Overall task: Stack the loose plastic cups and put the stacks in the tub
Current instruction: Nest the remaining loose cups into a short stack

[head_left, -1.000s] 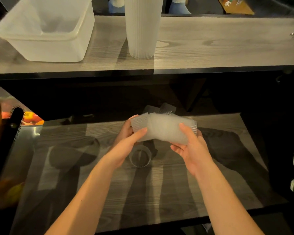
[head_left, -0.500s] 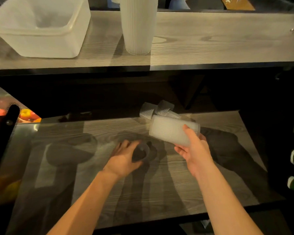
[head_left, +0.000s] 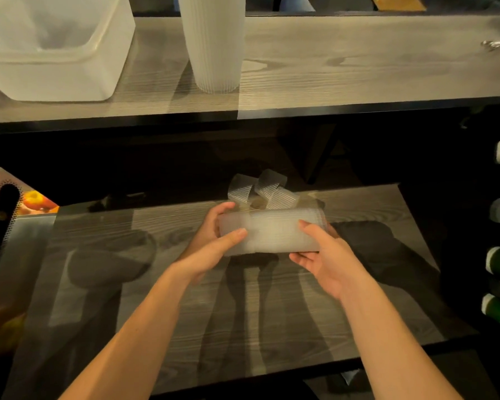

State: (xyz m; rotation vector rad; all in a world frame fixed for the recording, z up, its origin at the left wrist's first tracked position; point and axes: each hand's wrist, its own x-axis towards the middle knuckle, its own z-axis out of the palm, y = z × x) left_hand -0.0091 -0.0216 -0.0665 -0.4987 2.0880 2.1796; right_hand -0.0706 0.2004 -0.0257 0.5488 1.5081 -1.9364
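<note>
Both hands now grip the cup stack (head_left: 274, 230): left hand (head_left: 214, 243) has rejoined right hand (head_left: 321, 258).

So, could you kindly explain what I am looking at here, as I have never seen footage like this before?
There is no machine here. A person wears a camera on the head, looking forward and down, so you see their two bare arms reaching into the picture. Both hands hold a stack of ribbed plastic cups lying sideways above the lower wooden shelf: the left hand grips its left end, the right hand its right end. Just behind lie a few loose cups. On the upper shelf stand the translucent tub and a tall upright stack of cups.
</note>
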